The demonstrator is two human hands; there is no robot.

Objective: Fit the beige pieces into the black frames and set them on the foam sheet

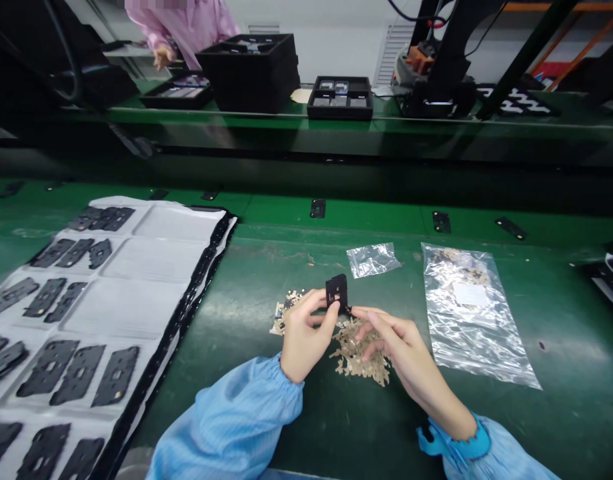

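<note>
My left hand (306,333) pinches a small black plastic part (336,291) and holds it upright above the green bench. My right hand (393,347) meets it from the right, its thumb and forefinger pressed together at the part's lower right corner; whether they hold anything small I cannot make out. Under both hands lies a pile of small tan pieces (359,357). Both my sleeves are light blue.
A white compartment tray (151,267) with several black parts fills the left. Two clear plastic bags (469,313) (372,259) lie to the right and behind. Black trays (339,98) and a stack of them (251,70) stand on the far bench, where a person in pink (186,27) works.
</note>
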